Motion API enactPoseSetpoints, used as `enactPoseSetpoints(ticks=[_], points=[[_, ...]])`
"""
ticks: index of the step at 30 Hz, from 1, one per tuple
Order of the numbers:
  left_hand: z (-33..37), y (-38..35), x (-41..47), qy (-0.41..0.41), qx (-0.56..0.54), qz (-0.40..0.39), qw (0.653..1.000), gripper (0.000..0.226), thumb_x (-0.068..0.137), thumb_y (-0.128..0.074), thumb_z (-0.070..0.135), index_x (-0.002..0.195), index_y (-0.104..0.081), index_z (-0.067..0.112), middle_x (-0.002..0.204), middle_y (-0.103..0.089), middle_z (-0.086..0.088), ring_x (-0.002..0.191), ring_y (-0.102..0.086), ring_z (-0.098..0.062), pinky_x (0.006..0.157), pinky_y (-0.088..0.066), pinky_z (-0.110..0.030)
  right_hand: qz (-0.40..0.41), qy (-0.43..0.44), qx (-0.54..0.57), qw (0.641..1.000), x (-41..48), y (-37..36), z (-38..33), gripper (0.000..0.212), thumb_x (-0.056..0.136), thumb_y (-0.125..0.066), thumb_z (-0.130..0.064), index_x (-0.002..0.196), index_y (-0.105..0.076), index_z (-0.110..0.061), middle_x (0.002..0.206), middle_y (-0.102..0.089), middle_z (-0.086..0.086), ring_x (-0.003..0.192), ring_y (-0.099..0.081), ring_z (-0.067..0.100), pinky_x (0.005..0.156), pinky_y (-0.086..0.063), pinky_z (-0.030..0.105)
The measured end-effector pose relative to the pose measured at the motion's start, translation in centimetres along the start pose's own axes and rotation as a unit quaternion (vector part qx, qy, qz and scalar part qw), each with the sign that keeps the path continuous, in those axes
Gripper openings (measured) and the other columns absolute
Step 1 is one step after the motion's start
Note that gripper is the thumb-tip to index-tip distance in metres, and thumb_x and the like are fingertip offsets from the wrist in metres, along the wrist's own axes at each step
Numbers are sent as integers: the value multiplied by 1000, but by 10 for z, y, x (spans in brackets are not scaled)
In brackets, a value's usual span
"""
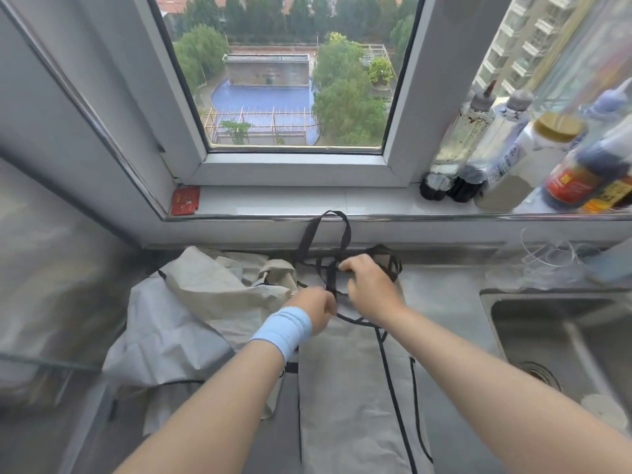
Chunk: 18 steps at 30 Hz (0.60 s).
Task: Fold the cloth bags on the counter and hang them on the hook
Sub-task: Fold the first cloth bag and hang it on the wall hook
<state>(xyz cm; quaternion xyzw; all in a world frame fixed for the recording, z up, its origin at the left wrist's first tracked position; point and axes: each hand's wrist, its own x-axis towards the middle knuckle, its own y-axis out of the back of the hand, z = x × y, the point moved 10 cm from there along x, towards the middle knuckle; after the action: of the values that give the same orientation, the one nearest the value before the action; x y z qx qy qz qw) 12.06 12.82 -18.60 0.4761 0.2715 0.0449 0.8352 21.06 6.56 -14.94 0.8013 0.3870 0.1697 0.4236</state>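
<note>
Where the two bare forearms reach forward from the near edge, a pale grey cloth bag (355, 398) lies flat on the counter (444, 295), folded lengthwise into a long, narrow strip with thin black piping down its right side. A ribbed light-blue wristband (284, 331) wraps the left wrist. At the far end of that strip the left hand (316, 311) is closed small, its fingers curled and pinching the black handle straps (309, 234) where they cross. Just beside it, the right hand (371, 289) has its knuckles up and its fingers bent down around the same straps at the bag's top edge. One flat woven loop of strap stands up against the wall below the windowsill (290, 201). To the left, touching the folded bag, a heap of cloth bags (191, 302) sits crumpled, with stiff, papery creases in beige and grey. The counter is dull, smooth and grey, and a stainless steel sink (547, 336) is set into it on the right. On the sill lie a small red card (184, 200) at the left and a row of tall plastic bottles (506, 159) at the right, some clear, some dark. Beyond them a white-framed window (273, 80) shows trees and a blue paved yard far below.
</note>
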Motion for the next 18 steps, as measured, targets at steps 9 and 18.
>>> enactPoseSetpoints(ticks=[9,18], points=[[0,-135,-33,-51,207,-138,967,103,75,-66,57,152,-2,37,160,21,-3,147,17,-31,116,2,-60,-205,-12,-239,949,-136,-96,88,74,94,-45,-49,157,-12,-27,165,4,7,152,3,27,121,-12,47],[0,-139,-64,-8,197,-37,980,92,82,-57,57,153,-2,36,161,17,-3,148,16,-25,116,8,-55,-181,25,-349,919,-163,-86,88,74,98,-35,-49,158,-1,-23,163,14,14,151,13,30,120,2,51]])
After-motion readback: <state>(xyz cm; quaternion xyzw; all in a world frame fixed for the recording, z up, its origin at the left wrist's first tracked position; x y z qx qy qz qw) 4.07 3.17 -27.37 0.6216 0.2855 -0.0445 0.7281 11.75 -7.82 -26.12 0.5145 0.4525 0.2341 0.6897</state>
